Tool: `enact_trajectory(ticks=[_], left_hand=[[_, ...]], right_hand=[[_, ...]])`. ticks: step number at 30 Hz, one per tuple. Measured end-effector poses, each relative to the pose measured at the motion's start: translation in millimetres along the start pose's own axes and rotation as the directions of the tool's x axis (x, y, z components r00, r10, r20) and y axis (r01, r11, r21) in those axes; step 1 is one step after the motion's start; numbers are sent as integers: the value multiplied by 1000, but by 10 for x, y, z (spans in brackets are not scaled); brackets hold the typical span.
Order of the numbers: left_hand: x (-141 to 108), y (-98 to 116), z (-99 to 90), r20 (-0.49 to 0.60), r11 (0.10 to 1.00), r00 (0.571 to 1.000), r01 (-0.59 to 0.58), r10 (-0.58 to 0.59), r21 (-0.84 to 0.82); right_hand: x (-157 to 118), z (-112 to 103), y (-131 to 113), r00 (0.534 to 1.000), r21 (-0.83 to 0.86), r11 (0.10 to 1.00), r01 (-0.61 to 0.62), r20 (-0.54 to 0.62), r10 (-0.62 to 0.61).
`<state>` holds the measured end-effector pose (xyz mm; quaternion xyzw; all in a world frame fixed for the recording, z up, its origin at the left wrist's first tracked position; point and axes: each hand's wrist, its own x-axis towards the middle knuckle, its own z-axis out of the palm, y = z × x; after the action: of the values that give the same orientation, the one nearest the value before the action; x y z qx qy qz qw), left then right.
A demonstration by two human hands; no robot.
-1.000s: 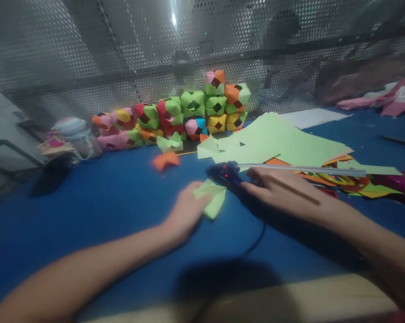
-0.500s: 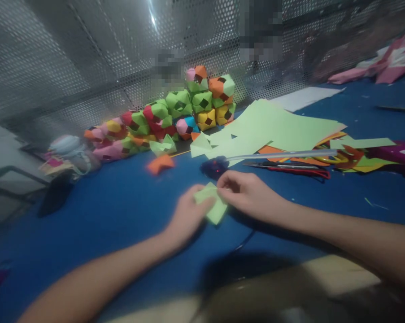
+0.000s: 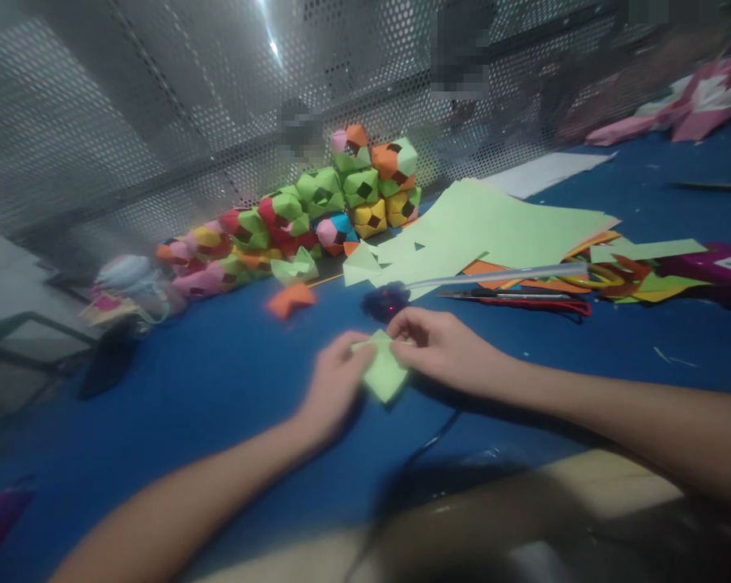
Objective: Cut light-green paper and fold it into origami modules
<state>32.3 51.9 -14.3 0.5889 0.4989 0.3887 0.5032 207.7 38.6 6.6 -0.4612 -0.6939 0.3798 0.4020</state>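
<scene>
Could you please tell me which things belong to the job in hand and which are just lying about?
Likely in the job:
- folded green paper, in left hand and right hand
- dark tool with clear stick
- green sheets

Probably just lying about:
- pink-and-white item
- dark rod

A blue tabletop (image 3: 219,380) bears a glue gun (image 3: 387,303), green sheets (image 3: 499,223) and folded orange paper (image 3: 291,300).

Perf. metal screen (image 3: 219,89) bhd blue desk (image 3: 219,364). White sheet (image 3: 553,172) in frt of screen, R of ctr; pink/white thing (image 3: 686,117), blurry, farther R. Pale-lidded container (image 3: 125,275) in frt of screen's L side; purple item (image 3: 726,263) w/ white marks, well fwd of screen, far R.
</scene>
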Motion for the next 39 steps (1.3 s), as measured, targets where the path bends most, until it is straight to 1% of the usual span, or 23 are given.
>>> enact_trajectory(ticks=[5, 10, 13, 15, 17, 20, 22, 26, 28, 30, 32, 33, 37, 39], left_hand=[[2, 2, 16, -18, 1000, 999, 28, -28, -6], [-4, -2, 16, 14, 999, 1000, 27, -27, -26], [-6, 13, 23, 25, 998, 999, 45, -44, -42], [-4, 30, 31, 30, 996, 998, 63, -61, -62], [0, 44, 40, 41, 993, 996, 80, -77, -86], [6, 51, 47, 57, 990, 995, 92, -86, -107], [9, 47, 46, 68, 990, 995, 84, -76, -115], [7, 44, 35, 95, 991, 995, 52, -40, -122], [4, 48, 30, 114, 993, 993, 30, -17, -114], [3, 48, 25, 114, 996, 993, 15, -5, -89], [7, 40, 16, 98, 999, 995, 9, -5, -44], [10, 34, 11, 88, 1000, 996, 4, -2, -19], [16, 19, -11, 53, 997, 998, -41, 38, 66], [10, 27, -11, 44, 992, 997, -68, 63, 106]], right_hand=[[9, 5, -13, 1000, 35, 999, -24, 0, 24], [7, -6, -35, 990, 86, 988, -130, 57, 125], [6, -6, -22, 989, 81, 988, -132, 74, 127], [3, -4, -1, 995, 54, 995, -78, 59, 75], [-4, -2, 24, 999, -3, 1000, 6, 40, -6], [-12, -2, 57, 992, -109, 986, 126, 37, -123], [-14, 0, 77, 978, -164, 965, 207, 35, -204], [-16, 8, 127, 931, -271, 895, 356, 20, -364], [-17, 13, 148, 911, -305, 865, 399, 22, -412], [-18, 14, 154, 900, -317, 850, 420, 24, -436], [-18, 12, 140, 906, -300, 861, 411, 27, -423], [-19, 9, 127, 917, -281, 877, 389, 27, -399], [-24, 4, 69, 977, -199, 957, 212, 13, -213], [-26, 10, 60, 989, -181, 973, 144, 10, -144]])
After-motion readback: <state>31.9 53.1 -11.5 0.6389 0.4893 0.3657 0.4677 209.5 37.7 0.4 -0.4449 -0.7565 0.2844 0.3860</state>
